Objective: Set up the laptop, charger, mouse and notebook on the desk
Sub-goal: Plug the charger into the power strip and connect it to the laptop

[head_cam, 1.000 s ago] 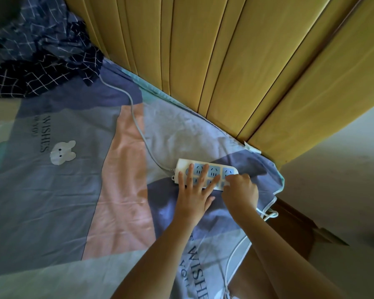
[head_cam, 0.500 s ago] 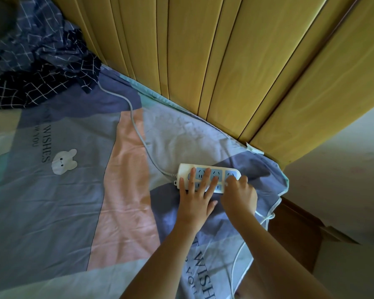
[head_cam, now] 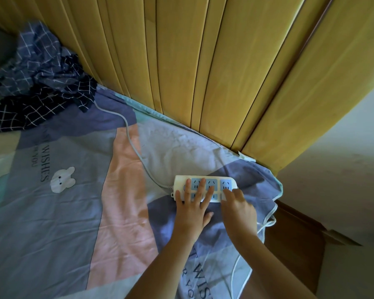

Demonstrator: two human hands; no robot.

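A white power strip (head_cam: 227, 183) with blue sockets lies on the bed sheet (head_cam: 73, 212) near the wooden wall. My left hand (head_cam: 190, 210) presses flat on its left and middle sockets, fingers straight and spread. My right hand (head_cam: 239, 209) sits at the strip's lower right end with fingers curled down onto a socket; what they pinch is hidden, probably a plug. A thin white cable (head_cam: 268, 223) leads from under that hand and down off the bed's edge. The strip's own grey cord (head_cam: 134, 147) runs up and left. No laptop, mouse or notebook shows.
Yellow wooden panels (head_cam: 203, 72) rise right behind the strip. A crumpled checked cloth (head_cam: 37, 89) lies at the far left of the bed. The bed ends at the right, where a brown wooden piece (head_cam: 296, 244) and pale floor (head_cam: 343, 169) show.
Both hands have stayed on the power strip. The view has tilted so the strip sits a little lower in frame, and my right hand's fingers have pressed closer onto the right end.
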